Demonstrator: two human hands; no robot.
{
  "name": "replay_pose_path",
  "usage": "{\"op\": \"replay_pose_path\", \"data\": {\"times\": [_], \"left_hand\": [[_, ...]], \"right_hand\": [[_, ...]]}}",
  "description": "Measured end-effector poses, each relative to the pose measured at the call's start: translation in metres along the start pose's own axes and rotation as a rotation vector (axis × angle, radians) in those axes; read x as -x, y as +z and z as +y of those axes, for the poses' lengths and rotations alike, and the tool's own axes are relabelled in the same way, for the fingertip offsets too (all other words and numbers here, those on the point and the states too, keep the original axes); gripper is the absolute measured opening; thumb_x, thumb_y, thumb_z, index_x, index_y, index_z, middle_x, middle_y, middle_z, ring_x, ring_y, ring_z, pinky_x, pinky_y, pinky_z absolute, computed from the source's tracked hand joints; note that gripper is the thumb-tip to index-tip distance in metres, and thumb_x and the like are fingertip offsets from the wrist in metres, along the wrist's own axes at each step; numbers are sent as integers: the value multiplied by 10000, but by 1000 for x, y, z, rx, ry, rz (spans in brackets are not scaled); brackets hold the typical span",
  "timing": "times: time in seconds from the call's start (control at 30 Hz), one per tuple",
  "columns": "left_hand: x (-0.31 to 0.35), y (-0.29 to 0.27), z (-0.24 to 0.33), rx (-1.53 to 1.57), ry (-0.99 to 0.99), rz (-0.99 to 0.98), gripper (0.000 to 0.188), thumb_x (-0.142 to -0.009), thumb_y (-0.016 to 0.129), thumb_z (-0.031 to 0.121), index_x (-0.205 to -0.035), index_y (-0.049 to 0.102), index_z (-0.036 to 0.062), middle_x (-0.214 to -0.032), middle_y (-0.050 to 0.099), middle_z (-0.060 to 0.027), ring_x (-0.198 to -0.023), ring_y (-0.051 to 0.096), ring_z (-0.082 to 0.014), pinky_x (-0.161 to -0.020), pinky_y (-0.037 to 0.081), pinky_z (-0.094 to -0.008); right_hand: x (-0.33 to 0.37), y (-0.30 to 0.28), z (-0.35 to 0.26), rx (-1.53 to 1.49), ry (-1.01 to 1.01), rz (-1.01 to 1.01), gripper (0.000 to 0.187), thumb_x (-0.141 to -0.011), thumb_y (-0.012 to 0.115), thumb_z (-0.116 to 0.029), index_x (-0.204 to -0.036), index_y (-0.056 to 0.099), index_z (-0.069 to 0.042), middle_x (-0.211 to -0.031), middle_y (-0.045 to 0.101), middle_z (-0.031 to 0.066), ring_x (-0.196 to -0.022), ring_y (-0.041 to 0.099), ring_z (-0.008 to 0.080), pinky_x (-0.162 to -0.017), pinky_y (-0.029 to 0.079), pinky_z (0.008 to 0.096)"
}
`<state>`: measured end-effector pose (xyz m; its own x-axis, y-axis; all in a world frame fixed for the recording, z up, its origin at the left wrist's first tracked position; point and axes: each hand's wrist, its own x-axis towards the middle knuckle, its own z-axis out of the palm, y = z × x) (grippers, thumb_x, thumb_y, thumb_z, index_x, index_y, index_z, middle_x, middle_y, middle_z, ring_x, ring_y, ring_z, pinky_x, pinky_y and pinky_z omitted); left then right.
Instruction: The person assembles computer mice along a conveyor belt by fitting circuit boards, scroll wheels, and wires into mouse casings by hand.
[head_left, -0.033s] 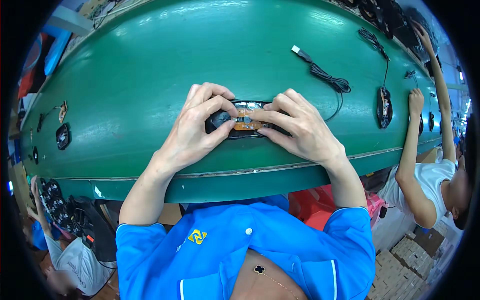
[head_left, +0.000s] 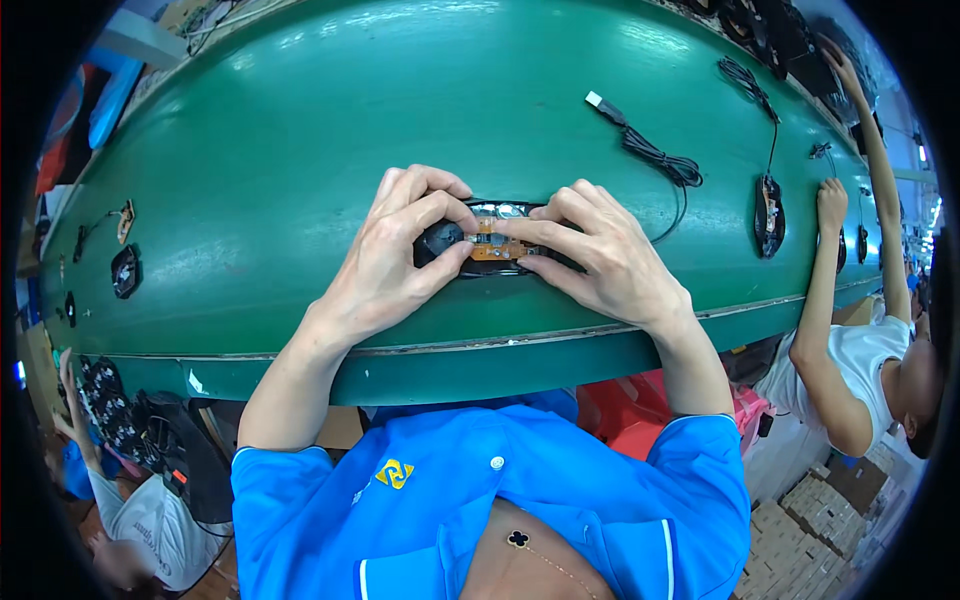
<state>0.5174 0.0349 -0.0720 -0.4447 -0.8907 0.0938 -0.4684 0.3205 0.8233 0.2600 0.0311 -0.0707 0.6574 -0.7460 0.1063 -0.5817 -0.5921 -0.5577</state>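
now, an opened black computer mouse [head_left: 495,269] sits between both hands over the green surface [head_left: 280,170]; the left hand's [head_left: 385,245] grip pinches its left part, the right hand's [head_left: 610,250] its right end, index fingertip [head_left: 507,229] against the orange circuit board [head_left: 490,253].

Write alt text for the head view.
A person's left hand and right hand grip an open black mouse with its orange circuit board exposed, on a green table. A bundled black cable lies beyond, to the right; farther right, another opened mouse lies near a co-worker's arm.
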Motion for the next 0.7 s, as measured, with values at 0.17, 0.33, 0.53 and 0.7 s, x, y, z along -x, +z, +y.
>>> {"op": "replay_pose_path", "data": {"times": [0.17,0.33,0.53,0.7], "left_hand": [[4,3,-1,2,22,21,178,-814,695,14,-990,675,30,-1150,600,-83,-1038,506,-253,-920,459,-377],[2,6,-4,41,7,27,266,-806,688,18,-1068,651,38,-1147,594,-86,-1041,501,-253,-936,440,-387],[-1,21,7,20,-67,124,402,-792,684,31,-1185,606,54,-1136,587,-93,-1038,498,-251,-954,404,-392],[-5,31,9,-6,-92,144,545,-776,694,28,-1304,559,59,-1154,591,-86,-1083,509,-233,-991,408,-363]], "right_hand": [[0,0,1,159,-115,33,366,-858,766,-188,-1218,753,-255,-1039,604,17,-929,513,205,-887,439,349],[-1,-4,-3,276,-149,84,365,-838,772,-208,-1198,760,-268,-1037,609,15,-959,527,206,-925,425,378],[1,4,-6,304,-123,160,387,-809,778,-228,-1193,760,-270,-1043,619,0,-1004,541,208,-1030,398,418],[1,1,-8,336,-120,129,396,-784,783,-224,-1177,762,-269,-1049,625,-14,-1041,552,199,-1123,359,436]]}}
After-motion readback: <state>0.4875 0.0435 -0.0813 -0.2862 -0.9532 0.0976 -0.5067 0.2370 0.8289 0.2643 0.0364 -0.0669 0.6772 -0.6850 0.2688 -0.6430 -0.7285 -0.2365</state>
